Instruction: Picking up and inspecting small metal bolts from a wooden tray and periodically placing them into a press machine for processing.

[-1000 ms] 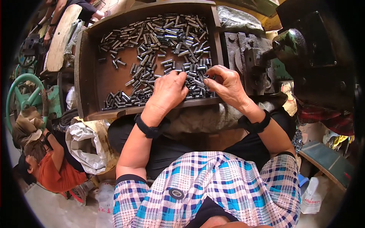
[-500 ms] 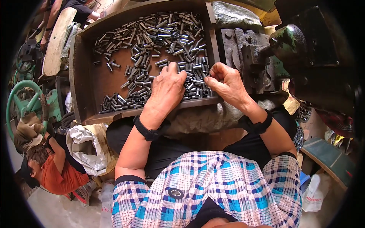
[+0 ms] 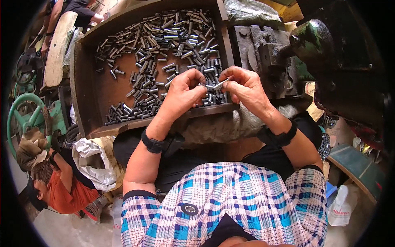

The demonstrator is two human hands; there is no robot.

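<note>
We find the right hand (image 3: 246,88) pinching a metal tube (image 3: 221,84), its long axis slanting down toward the left hand (image 3: 186,88), whose hold we cannot confirm.

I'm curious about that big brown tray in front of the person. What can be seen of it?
The tray is a shallow, four-sided brown box with raised walls, worn-looking; whether wood or metal, I can't tell. It lies open side up, a patch of bare reddish-brown floor showing toward the left. Many short metal tubes rest in it. The left hand and right hand are at its near right corner.
</note>
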